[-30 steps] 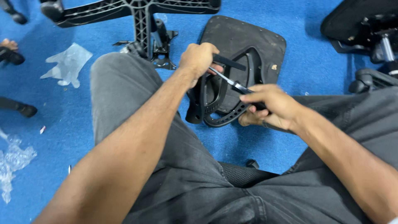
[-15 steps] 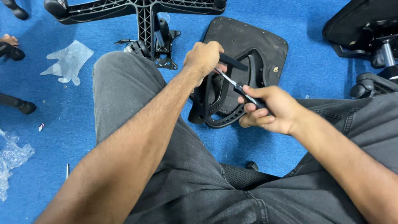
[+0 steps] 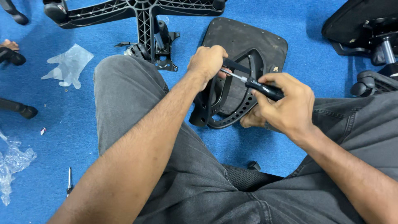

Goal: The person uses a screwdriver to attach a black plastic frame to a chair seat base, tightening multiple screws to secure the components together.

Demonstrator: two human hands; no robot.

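My left hand [image 3: 207, 62] grips the top of a black plastic chair frame part [image 3: 232, 110], a curved ribbed piece that stands on the blue carpet between my knees. My right hand [image 3: 286, 103] holds a black-handled screwdriver [image 3: 263, 88]. Its metal shaft points left to the spot under my left fingers. A flat black seat plate [image 3: 248, 37] lies just behind the frame part. Both of my legs are in grey jeans.
A black star-shaped chair base [image 3: 141, 12] with a gas lift lies at the top. Another chair's base and castors [image 3: 373, 79] stand at the right. Clear plastic wrap [image 3: 66, 66] and more wrap [image 3: 12, 166] lie at the left. A small tool [image 3: 69, 182] lies on the carpet.
My right hand has risen and moved slightly right with the screwdriver, whose handle now lies flatter. My left hand stays on the frame part.
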